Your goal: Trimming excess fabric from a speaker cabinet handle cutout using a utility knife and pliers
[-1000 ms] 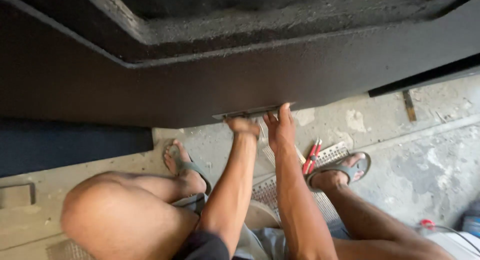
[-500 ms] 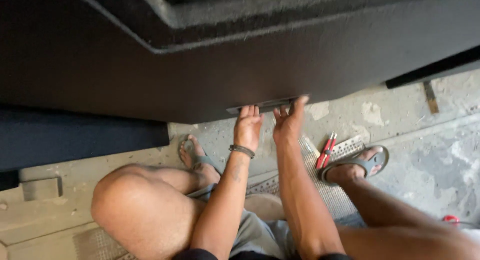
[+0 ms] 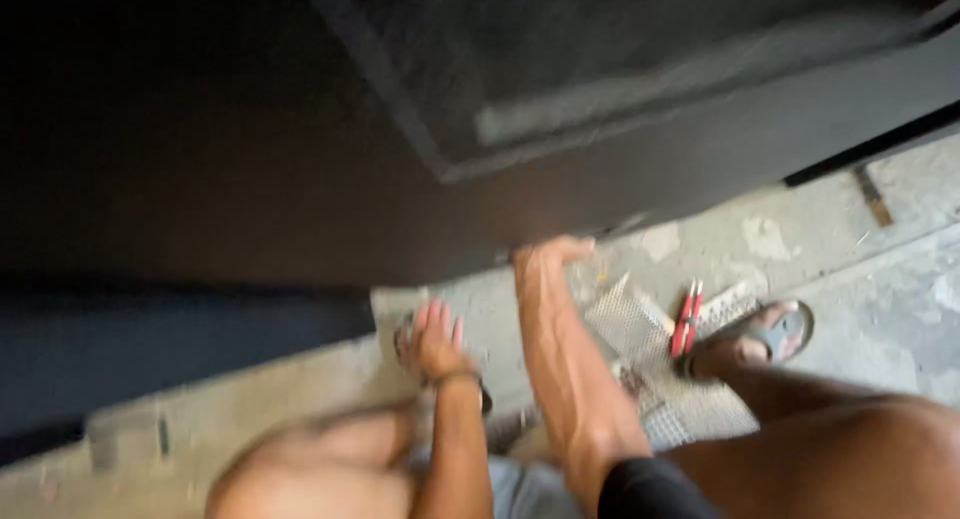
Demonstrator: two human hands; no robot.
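Two hands: both bare, below the dark panel (image 3: 560, 129).
Panel: large, matte black, raised inner frame, blurred.
Right hand (image 3: 552, 251): fingers pressed to panel's lower edge; grip unclear.
Left hand (image 3: 436, 339): fingers spread, empty, beneath panel.
Pliers (image 3: 685, 319): red-handled, on floor right of panel's edge.

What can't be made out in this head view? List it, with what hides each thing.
- Right hand: fingertips hidden under the lower edge of the dark panel.
- Left hand: motion blur; contact with the floor unclear.
- Left foot: mostly covered by that hand.
- Red-handled tool: small, its kind unclear.
- Panel's top: cut off by the frame's edge.
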